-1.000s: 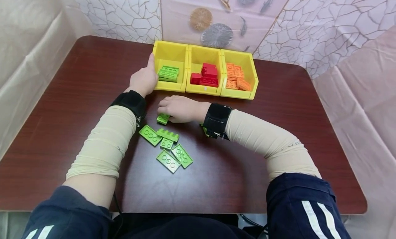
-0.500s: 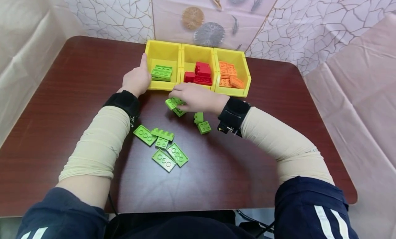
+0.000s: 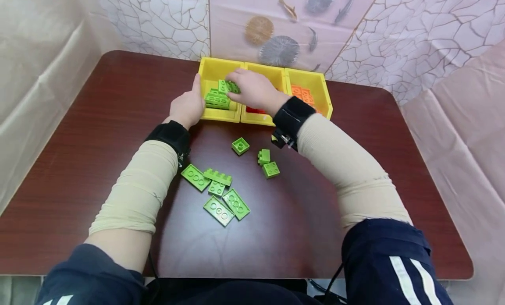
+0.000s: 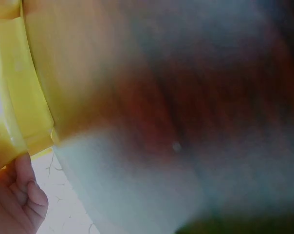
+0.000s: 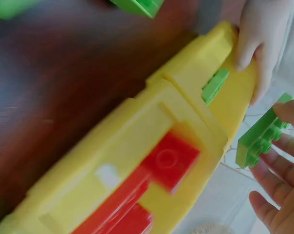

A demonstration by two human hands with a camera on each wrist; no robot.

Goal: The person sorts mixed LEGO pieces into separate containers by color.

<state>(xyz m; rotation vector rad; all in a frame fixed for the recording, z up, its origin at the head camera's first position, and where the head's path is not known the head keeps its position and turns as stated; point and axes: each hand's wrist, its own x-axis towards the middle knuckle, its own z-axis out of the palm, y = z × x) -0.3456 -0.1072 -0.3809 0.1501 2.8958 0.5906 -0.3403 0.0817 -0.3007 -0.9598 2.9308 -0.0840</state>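
Note:
My left hand (image 3: 187, 105) holds the left wall of the yellow bin (image 3: 221, 115) at the left end of a joined row; in the right wrist view its thumb and finger are on either side of the rim. Over that bin, my right hand (image 3: 256, 88) pinches a green toy brick (image 5: 256, 136) between thumb and fingers, studs showing in the right wrist view. Green bricks (image 3: 217, 102) lie inside the left bin. Red bricks (image 5: 171, 161) in the middle bin are mostly hidden by the right hand and wrist in the head view.
Orange bricks (image 3: 303, 94) lie in the right bin. Nearer me on the brown table (image 3: 315, 235) are a small green brick (image 3: 240, 146), two more small ones (image 3: 271, 169) to its right, and a loose group of several green bricks (image 3: 218, 211).
My right hand has lifted a green brick from the table and carried it up and over the left bin. A small green brick stays behind on the table. The left hand keeps its place.

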